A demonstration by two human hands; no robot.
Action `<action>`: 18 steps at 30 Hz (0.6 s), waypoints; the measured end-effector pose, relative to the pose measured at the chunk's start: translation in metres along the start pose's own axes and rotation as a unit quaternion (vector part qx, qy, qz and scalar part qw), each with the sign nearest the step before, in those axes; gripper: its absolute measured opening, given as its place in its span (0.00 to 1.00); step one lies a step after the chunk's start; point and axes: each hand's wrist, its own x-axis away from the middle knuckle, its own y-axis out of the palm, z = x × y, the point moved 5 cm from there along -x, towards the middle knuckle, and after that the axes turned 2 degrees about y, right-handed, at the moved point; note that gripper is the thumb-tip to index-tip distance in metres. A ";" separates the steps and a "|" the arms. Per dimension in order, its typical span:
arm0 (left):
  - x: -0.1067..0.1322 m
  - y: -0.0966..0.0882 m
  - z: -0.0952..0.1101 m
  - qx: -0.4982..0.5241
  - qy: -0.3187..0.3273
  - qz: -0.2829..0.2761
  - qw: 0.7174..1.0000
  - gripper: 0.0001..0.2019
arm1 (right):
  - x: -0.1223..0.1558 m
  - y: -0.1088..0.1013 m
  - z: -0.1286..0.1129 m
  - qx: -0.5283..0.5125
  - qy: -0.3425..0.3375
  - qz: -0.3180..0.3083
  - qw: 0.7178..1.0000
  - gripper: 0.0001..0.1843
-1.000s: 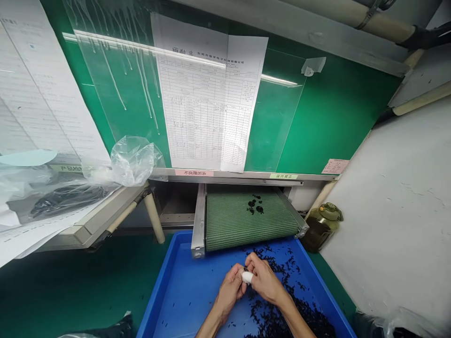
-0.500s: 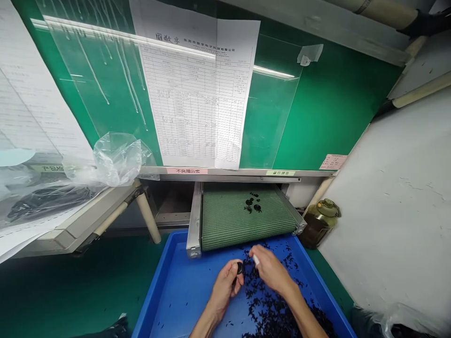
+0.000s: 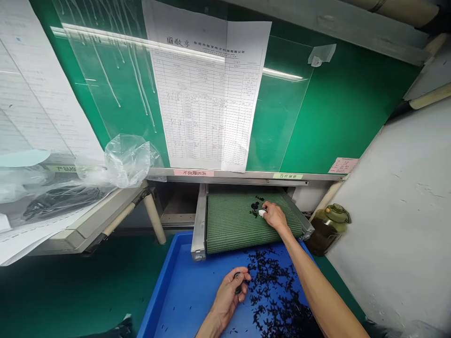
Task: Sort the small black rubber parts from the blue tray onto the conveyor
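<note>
Head view, and the left hand [image 3: 227,293] is low over the blue tray [image 3: 160,288], palm up, fingers curled around dark round pieces [image 3: 238,289]! Up top, the right hand [image 3: 275,216] is stretched out over the green belt [image 3: 236,230], fingers bent, a white cover [image 3: 261,213] on one digit. It's right beside the cluster of black parts [image 3: 254,206] lying on that belt; whether it has one pinched, I cannot tell. Down below, black scraps [image 3: 291,317] crowd the tray's right side, thickest near the bottom. A bottle [image 3: 327,227] stands right of the belt.
</note>
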 end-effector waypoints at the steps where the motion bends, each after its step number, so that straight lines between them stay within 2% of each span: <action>1: 0.000 -0.001 0.001 0.003 0.002 0.005 1.000 0.17 | 0.003 0.000 0.000 -0.011 -0.007 0.007 1.000 0.15; 8: 0.002 -0.002 0.007 0.024 0.025 0.008 0.999 0.17 | 0.018 -0.021 0.003 -0.140 -0.055 0.062 0.987 0.18; 11: 0.003 0.002 0.010 0.021 0.028 -0.003 0.999 0.17 | 0.037 -0.025 0.002 -0.201 -0.049 0.046 0.977 0.21; 14: 0.006 0.008 0.013 0.019 0.033 -0.013 0.999 0.19 | 0.077 -0.007 -0.011 -0.251 -0.055 -0.030 0.966 0.22; 18: 0.009 0.015 0.014 -0.002 0.037 -0.034 0.999 0.20 | 0.139 0.037 -0.033 -0.280 -0.069 -0.141 0.947 0.19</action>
